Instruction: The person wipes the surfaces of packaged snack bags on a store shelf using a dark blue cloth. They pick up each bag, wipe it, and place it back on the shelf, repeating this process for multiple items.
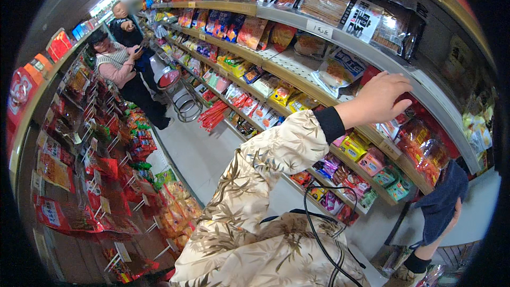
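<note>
My left hand (380, 97), back up and thumb apart, reaches over the shelves near the edge of a metal shelf (438, 99); nothing shows in it. Whether it touches the edge is unclear. Below it lie packaged snacks (422, 143) in clear and red wrapping. A blue and white snack pack (340, 67) is to its left. At the lower right, a dark blue cloth (442, 203) hangs over my right hand (456, 215) and hides most of its fingers. Both sleeves are cream with a leaf print and black cuffs.
Tiered shelves (295, 71) of packets curve along the right. Hanging red packets fill a rack (91, 167) on the left. Two people (115, 57) stand up the aisle near a metal-framed stool (179, 91). Red sticks (213, 115) jut from a low shelf. A black cable (314, 231) crosses my front.
</note>
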The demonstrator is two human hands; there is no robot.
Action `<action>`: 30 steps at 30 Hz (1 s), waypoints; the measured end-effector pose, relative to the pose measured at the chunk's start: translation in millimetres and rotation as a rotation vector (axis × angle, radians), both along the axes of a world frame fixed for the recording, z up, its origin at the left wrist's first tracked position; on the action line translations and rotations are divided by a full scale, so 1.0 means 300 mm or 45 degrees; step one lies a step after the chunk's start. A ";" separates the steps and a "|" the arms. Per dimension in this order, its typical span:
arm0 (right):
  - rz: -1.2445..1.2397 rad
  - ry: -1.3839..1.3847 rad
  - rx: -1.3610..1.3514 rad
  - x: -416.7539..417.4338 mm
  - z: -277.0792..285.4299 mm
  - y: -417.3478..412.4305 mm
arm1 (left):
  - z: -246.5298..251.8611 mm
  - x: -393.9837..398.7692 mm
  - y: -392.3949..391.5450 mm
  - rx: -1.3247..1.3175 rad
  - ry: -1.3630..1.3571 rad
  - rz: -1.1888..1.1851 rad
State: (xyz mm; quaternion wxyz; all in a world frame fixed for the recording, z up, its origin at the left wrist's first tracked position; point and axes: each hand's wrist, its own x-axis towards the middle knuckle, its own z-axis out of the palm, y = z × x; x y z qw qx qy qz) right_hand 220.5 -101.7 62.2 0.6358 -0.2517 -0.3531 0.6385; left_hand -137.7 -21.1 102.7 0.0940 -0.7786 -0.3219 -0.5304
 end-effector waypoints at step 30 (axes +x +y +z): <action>0.014 -0.186 -0.111 -0.081 0.267 -0.074 | 0.178 0.152 0.400 -0.024 0.638 0.236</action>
